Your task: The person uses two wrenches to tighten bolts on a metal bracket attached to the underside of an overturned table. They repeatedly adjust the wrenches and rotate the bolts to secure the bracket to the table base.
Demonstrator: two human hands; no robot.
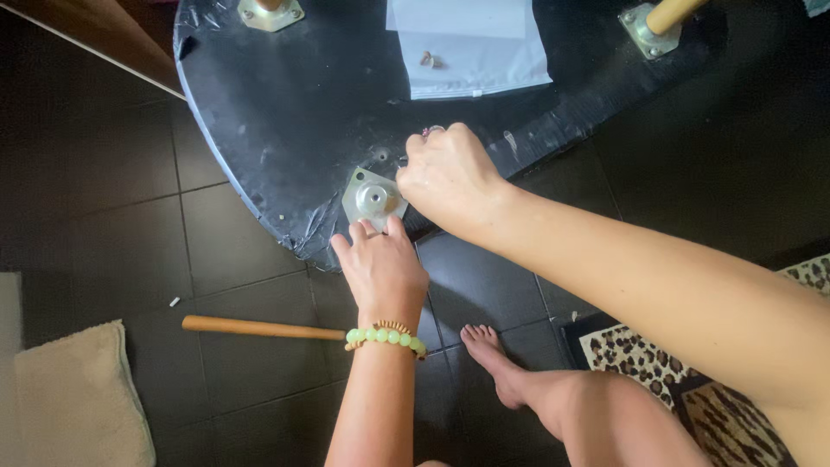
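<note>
A black tabletop [285,112] lies upside down on the floor. A square metal mounting plate [373,197] sits near its front edge. My left hand [380,268], with a green bead bracelet on the wrist, presses its fingertips on the plate's near edge and holds it in place. My right hand [445,177] is curled into a fist at the plate's right corner; whatever is inside the fingers is hidden. A loose wooden leg [259,327] lies on the dark tiles to the left of my left wrist.
A white plastic bag [471,43] with small screws lies on the tabletop's far part. Two more plates, one at back left [271,13] and one at back right [644,30], carry wooden legs. My bare foot [493,355] is on the tiles. A leopard-print rug [692,372] lies at right and a beige mat [78,398] at left.
</note>
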